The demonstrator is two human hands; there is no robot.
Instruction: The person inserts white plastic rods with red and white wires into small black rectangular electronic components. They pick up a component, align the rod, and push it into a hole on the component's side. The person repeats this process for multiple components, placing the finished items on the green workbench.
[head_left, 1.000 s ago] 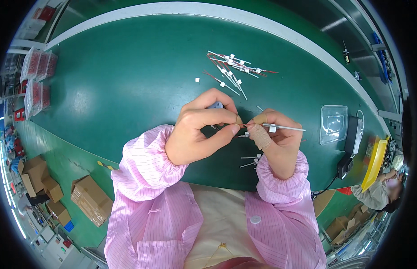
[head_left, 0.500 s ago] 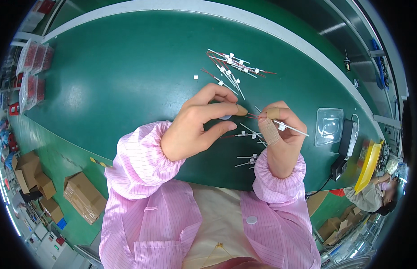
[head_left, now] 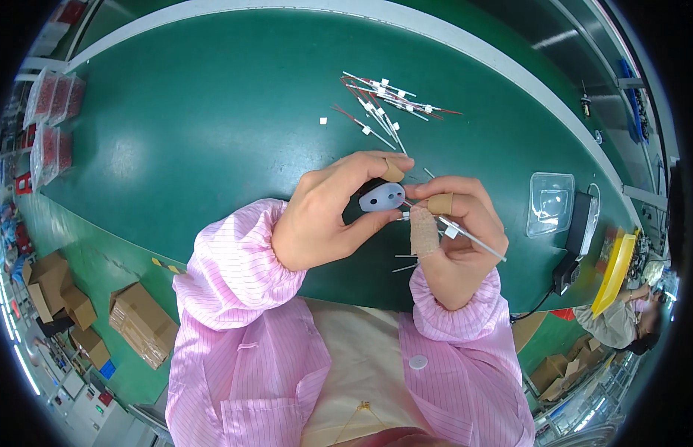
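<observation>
A clear plastic tray [head_left: 550,203] and yellow bin [head_left: 614,277] sit far right.

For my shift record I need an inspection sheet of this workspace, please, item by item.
Surface: green table, white rim.
Job's things: pale blue two-hole part held by left hand; thin white-tagged wire held by right hand, fingers taped.
Clutter: pile of tagged wires; loose pins; clear plastic tray; yellow bin.
Cables: black box with cord.
Surroundings: cardboard boxes; bagged red parts; another person.
</observation>
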